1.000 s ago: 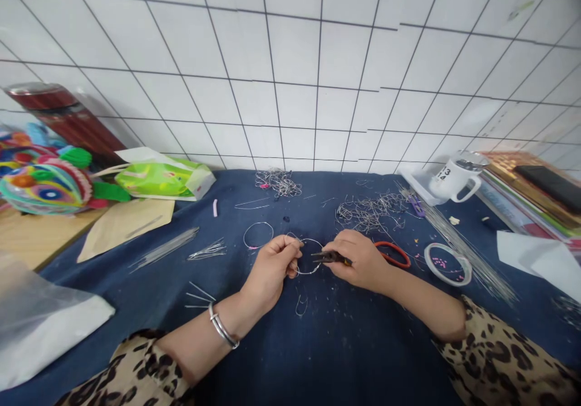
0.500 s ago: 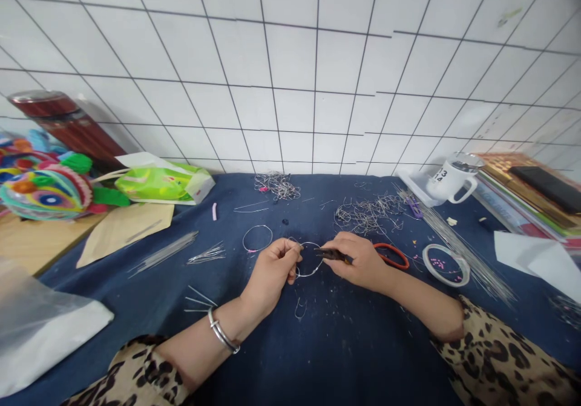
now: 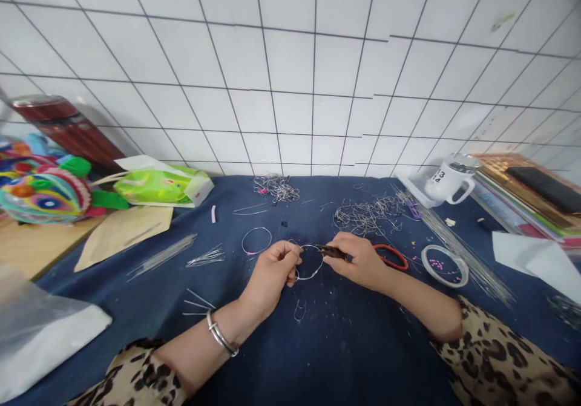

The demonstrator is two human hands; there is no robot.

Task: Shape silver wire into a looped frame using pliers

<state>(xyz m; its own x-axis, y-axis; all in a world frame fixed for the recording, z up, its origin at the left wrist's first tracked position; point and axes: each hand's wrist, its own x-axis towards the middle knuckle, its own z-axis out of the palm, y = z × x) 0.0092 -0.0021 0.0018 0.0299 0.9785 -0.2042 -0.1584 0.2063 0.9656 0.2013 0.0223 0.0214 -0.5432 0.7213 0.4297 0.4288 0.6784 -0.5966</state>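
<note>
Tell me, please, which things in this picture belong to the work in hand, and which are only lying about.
Likely for the work:
wire ring, in the left fingers
pliers, in the right fingers
long loose wires

Probably just lying about:
white mug
green packet
reddish flask

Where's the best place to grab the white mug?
Probably by its handle, coming from your near right. The white mug stands with that open loop sticking out to the right, but the books sit close by, so reach in from the front.
</note>
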